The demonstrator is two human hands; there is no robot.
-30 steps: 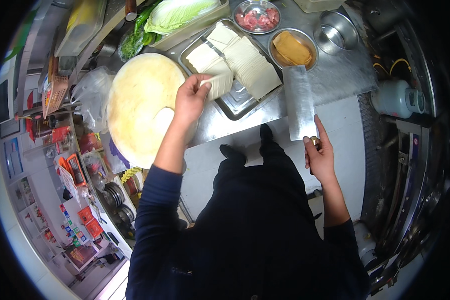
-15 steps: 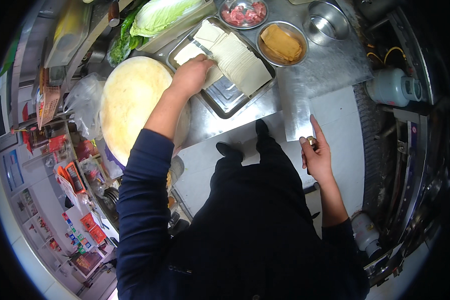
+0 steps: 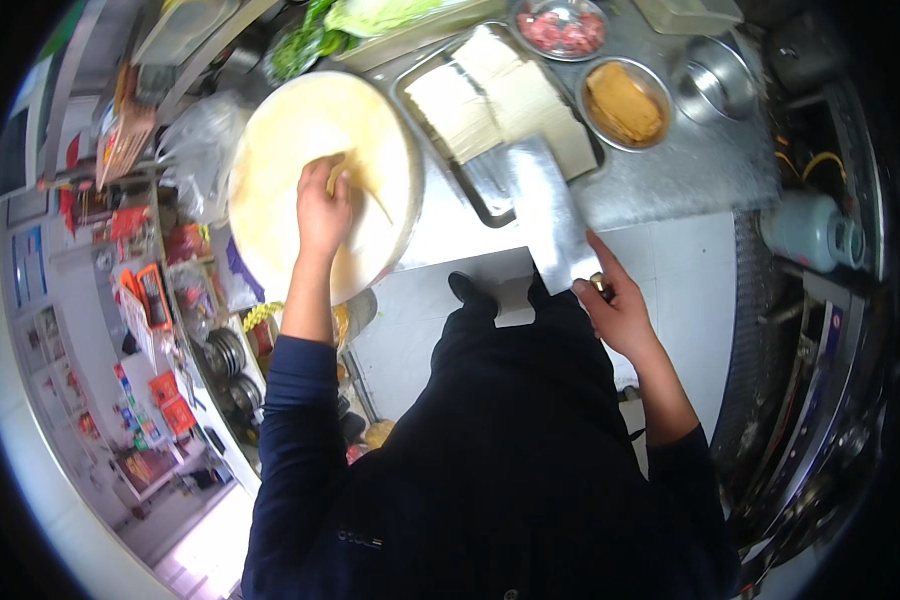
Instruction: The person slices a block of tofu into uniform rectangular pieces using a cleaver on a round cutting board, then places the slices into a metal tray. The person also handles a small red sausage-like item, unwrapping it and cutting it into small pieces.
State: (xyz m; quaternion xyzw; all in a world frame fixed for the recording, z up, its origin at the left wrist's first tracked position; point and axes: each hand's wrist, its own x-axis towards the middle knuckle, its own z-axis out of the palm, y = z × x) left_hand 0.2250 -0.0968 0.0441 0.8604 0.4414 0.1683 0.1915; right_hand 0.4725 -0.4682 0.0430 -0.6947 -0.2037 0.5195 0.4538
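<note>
Over the round pale chopping block (image 3: 270, 170) is my left hand (image 3: 324, 208), its fingers curled. A thin yellowish patch shows beside the fingers; whether it is a sheet in my grasp or a shadow is unclear. My right hand (image 3: 618, 312) is closed round the handle of a cleaver (image 3: 550, 215), its wide blade pointing away from me and overlapping the tray's near corner. In the metal tray (image 3: 492, 218) lie stacks of thin, pale tofu-like sheets (image 3: 455, 110).
Behind the tray are a bowl of pink raw meat pieces (image 3: 562, 32), a bowl of brown slabs (image 3: 625, 103) and a metal pot (image 3: 715, 80). Leafy cabbage (image 3: 385, 14) sits at the back. A clear plastic bag (image 3: 205, 150) hangs left; a gas cylinder (image 3: 820, 232) stands right.
My left hand has left the tray's sheets and come over to the chopping block. My right hand has swung the cleaver leftward, its blade now tilted over the tray's corner. The view has shifted.
</note>
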